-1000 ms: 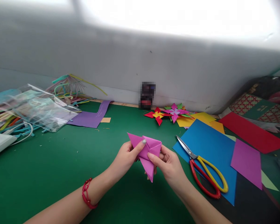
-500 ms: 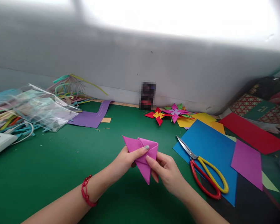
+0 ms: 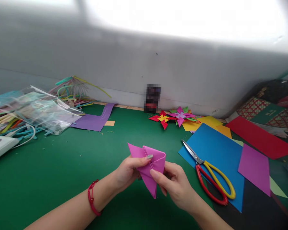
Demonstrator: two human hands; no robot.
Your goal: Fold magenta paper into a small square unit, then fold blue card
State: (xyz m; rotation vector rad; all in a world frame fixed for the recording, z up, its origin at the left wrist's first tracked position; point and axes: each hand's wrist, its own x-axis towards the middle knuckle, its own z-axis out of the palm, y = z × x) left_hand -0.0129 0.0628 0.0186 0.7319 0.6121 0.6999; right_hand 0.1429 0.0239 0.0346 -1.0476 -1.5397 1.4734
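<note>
A folded pink paper with several pointed corners is held above the green table, between both hands. My left hand grips it from the left, thumb pressed flat on the top face and the fingers mostly hidden behind. From the right, my right hand pinches the lower right part, its thumb on the front and fingers behind the paper. To the right, scissors with one red and one yellow handle lie on a blue paper sheet, apart from my right hand.
Folded paper stars sit at the back by the wall. Red paper and a magenta sheet lie at right. Purple paper, a clear plastic bag and a white device are at left.
Both hands have moved slightly down and to the right with the pink paper. The flap on its upper right now stands a little more apart from the left point.
</note>
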